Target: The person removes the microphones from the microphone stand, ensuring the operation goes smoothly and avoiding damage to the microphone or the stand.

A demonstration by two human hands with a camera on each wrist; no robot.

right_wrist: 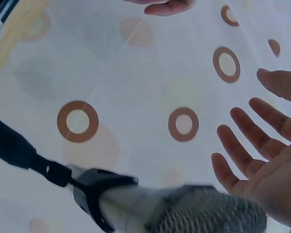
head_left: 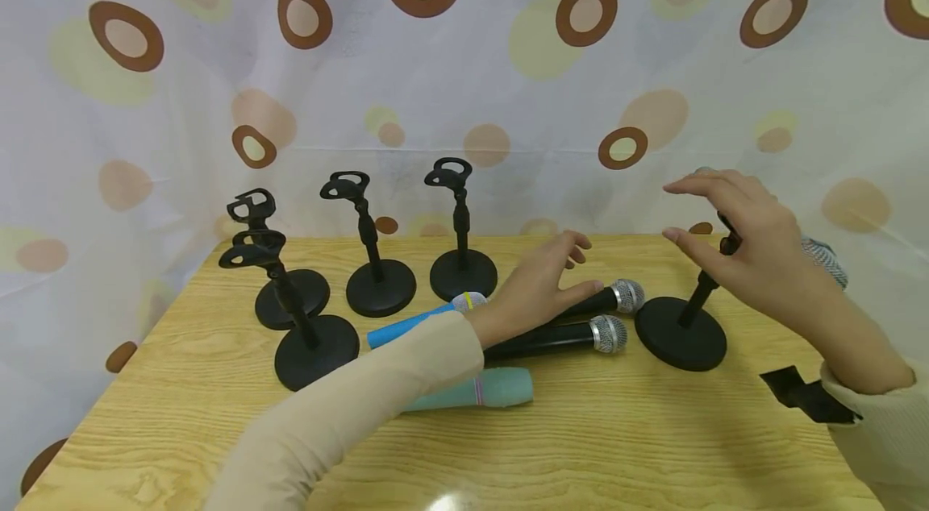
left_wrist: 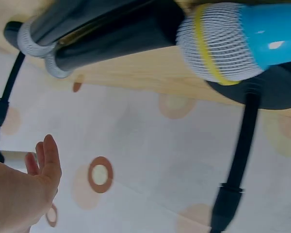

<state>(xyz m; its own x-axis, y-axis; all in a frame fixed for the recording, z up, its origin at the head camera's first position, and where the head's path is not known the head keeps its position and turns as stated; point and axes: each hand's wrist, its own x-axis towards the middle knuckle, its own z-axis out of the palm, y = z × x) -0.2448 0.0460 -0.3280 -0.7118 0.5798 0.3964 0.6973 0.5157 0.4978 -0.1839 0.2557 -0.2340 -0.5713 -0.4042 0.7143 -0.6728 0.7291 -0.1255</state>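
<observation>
On the right, a microphone stand (head_left: 681, 334) bears a light-coloured microphone (right_wrist: 208, 213) with a grey mesh head in its clip. My right hand (head_left: 755, 245) is beside that clip with fingers spread and holds nothing; it covers most of the microphone in the head view. My left hand (head_left: 537, 285) hovers over two black microphones, its fingers relaxed and free of any object. The nearer black microphone (head_left: 544, 339) and the farther black microphone (head_left: 628, 296) lie side by side. A blue microphone (head_left: 406, 327) with a yellow ring and a teal microphone (head_left: 504, 388) lie near the left forearm.
Several black stands with vacant clips are on the left of the wooden table (head_left: 617, 446): a front stand (head_left: 319, 354), one behind it (head_left: 308, 293), a middle stand (head_left: 381, 289) and another (head_left: 463, 276). A patterned curtain (head_left: 508, 108) hangs behind.
</observation>
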